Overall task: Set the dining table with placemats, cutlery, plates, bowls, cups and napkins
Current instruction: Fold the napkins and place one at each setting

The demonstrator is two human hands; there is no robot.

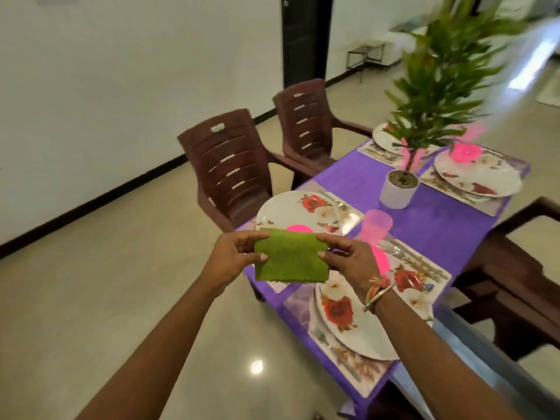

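A green napkin (291, 257) is held in the air over the near left corner of the worktop (439, 228), stretched flat and upright. Its upper left edge is pinched by the left grip (233, 256) and its upper right edge by the right grip (348, 259); both grips are clamped on it, thumbs in front.

Behind it lies a flowered plate (298, 209) on a mat (348, 215), with something pink on the plate, half hidden. A 2nd plate (348, 322) lies under the right wrist, cutlery (415, 259) beside it and a pink cup (375, 225) just beyond. 2 more plates are set at the far end, past a potted plant (398, 189).

No napkin is seen lying at any of the 4 places, so the napkin step is judged to be just beginning. The next move calls for the napkin to be lowered flat beside a plate, kept clear of the cup, and released by both grips together.
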